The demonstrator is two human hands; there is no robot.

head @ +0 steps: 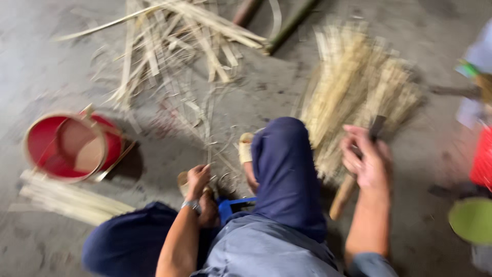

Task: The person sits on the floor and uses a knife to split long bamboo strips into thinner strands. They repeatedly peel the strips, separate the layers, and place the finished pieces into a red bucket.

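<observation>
Head view, blurred by motion, looking down at a seated person in dark blue trousers on a grey concrete floor. Right hand raised beside the right knee, grip closed around a knife with a pale wooden handle and dark blade; handle sticks out below the fist, blade tip shows above the fingers. Left hand low between the legs, fingers pinched on a thin pale bamboo strip that runs up and away across the floor; how tight the pinch is cannot be told through the blur. Silver watch band on the left wrist. A foot in a tan sandal sits just beside the left hand. Blue frame of a low stool shows under the thigh.

Behind the right hand lies a fanned bundle of fine yellowish bamboo slivers, close to the knife. Upper left: a loose heap of wide pale bamboo shavings and strips, well apart from both hands. A green bamboo pole lies at the top. Left: a red round bucket with a bamboo hoop on its rim, and below it a stack of cut pale bamboo slats. Right edge: a green round bowl, partly cut off.
</observation>
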